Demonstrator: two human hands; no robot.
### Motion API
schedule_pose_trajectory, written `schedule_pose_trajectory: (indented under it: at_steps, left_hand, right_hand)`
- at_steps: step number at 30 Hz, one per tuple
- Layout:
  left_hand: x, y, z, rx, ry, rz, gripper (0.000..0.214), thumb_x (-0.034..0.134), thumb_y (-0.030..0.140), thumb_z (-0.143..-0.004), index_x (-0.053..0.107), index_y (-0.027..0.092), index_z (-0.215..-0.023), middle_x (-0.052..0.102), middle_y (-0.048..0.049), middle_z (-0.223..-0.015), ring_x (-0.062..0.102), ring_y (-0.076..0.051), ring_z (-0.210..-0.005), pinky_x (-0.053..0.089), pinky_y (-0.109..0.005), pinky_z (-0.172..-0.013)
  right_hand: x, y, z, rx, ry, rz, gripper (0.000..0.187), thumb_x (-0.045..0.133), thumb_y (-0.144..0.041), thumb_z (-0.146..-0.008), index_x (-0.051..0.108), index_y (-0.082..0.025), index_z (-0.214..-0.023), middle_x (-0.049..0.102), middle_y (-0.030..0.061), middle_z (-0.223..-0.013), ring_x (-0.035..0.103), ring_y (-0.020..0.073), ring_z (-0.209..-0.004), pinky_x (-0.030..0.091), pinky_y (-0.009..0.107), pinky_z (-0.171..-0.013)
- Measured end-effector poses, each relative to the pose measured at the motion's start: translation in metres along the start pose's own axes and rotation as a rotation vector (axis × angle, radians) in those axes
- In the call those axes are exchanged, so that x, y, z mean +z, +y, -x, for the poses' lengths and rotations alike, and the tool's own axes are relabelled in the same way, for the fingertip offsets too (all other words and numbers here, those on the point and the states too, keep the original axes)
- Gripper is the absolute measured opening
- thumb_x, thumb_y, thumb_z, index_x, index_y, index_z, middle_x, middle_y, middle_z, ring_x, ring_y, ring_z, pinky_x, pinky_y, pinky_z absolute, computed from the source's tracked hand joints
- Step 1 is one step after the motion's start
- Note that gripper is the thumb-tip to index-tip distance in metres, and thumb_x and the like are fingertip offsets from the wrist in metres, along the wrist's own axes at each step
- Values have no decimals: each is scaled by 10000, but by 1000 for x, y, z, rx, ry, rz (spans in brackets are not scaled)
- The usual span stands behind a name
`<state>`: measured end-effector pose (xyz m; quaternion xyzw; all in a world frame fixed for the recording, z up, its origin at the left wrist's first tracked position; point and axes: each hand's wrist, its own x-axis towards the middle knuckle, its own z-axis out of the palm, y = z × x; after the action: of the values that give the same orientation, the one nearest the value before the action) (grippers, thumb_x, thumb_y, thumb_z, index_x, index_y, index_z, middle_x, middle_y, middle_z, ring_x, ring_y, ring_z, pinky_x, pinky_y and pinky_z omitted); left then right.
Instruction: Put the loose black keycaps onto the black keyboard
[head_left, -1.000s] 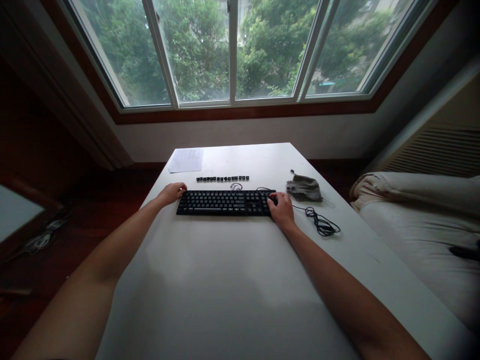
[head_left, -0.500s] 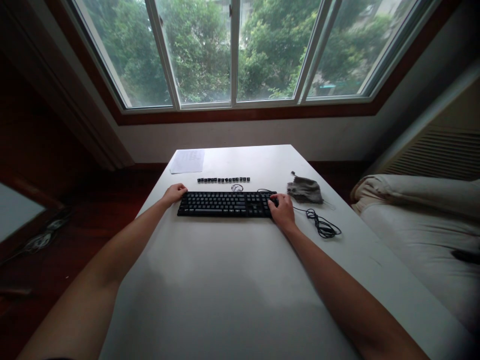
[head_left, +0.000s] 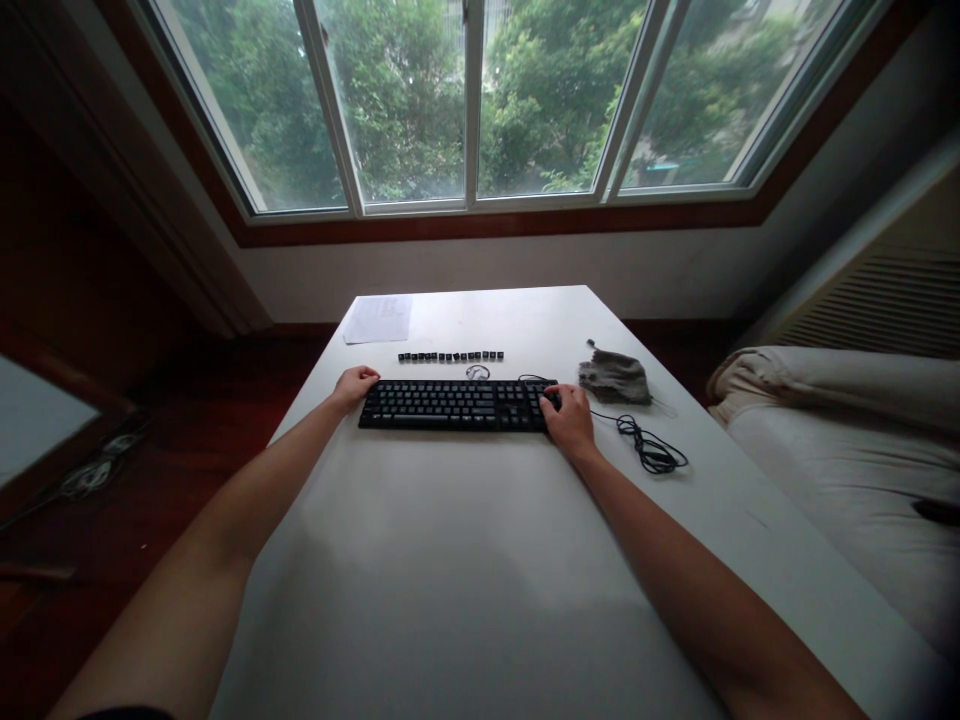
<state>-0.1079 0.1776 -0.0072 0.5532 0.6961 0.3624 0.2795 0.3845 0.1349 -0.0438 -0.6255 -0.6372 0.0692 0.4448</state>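
A black keyboard (head_left: 435, 405) lies flat on a white table, its long side across my view. At its far left corner is my left hand (head_left: 354, 386), with closed fingers gripping the edge. My right hand (head_left: 570, 418) is curled over the number pad at the right end, thumb and fingers on the keys and edge; its fingertips are partly hidden. Behind the keyboard runs a row of small loose black keycaps (head_left: 450, 357). A small ring-shaped wire tool (head_left: 478, 373) rests between the row and the keyboard; its exact kind is unclear.
To the right are a grey fuzzy pouch (head_left: 615, 378) and a coiled black cable (head_left: 654, 452). A printed paper sheet (head_left: 379, 320) lies at the far left of the white table (head_left: 450, 560). A light-covered couch (head_left: 840, 440) stands right of it, and a window (head_left: 472, 110) is beyond.
Only the camera view has shifted slightly. Both hands keep their places on the keyboard, and the keycaps lie as before.
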Motion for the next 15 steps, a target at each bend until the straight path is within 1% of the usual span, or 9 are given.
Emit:
schedule_pose_trajectory:
  at_steps: [4,9,11,12,13,15]
  left_hand:
    - [-2,-8,1,49,33,29,351,668,468,-799,733,165,-964,754,-88,-922,700,-230,-881,539,-316,-775]
    - [-2,-19,11,113,40,108,419,658,460,-806,714,168,-1102,756,-99,-1088,698,-240,-1027,552,-341,-906]
    - [1,-23,17,155,35,176,472,653,462,-812,689,166,-1177,743,-101,-1138,695,-249,-1065,554,-379,-957]
    - [2,-25,21,167,13,196,509,646,472,-820,671,168,-1229,739,-98,-1141,697,-257,-1070,558,-406,-967]
    - [4,-27,24,184,0,193,539,644,479,-825,656,171,-1268,733,-100,-1152,695,-268,-1087,557,-434,-985]
    - [8,-27,32,274,22,119,532,650,465,-831,660,178,-1278,686,-122,-1284,643,-293,-1228,506,-477,-1087]
  right_hand:
    - [1,1,-1,1,-1,4,281,590,-399,-863,706,-212,-1036,589,140,-1151,572,314,-1093,459,499,-1050]
    - [3,1,-1,-6,-2,2,301,594,-422,-857,707,-213,-1044,591,135,-1161,576,312,-1118,456,494,-1071]
    - [3,1,-1,-17,-27,-6,327,602,-441,-852,706,-218,-1067,591,134,-1190,579,309,-1141,453,488,-1083]
    - [4,0,-1,-28,-43,-9,343,605,-450,-851,704,-220,-1085,591,135,-1213,578,308,-1160,450,485,-1091]
    - [4,0,-1,-41,-58,-10,358,605,-457,-853,702,-221,-1103,589,137,-1237,574,308,-1182,446,483,-1100]
    - [4,-1,0,-61,-71,-3,380,599,-467,-862,698,-220,-1132,586,144,-1280,564,311,-1223,437,485,-1113]
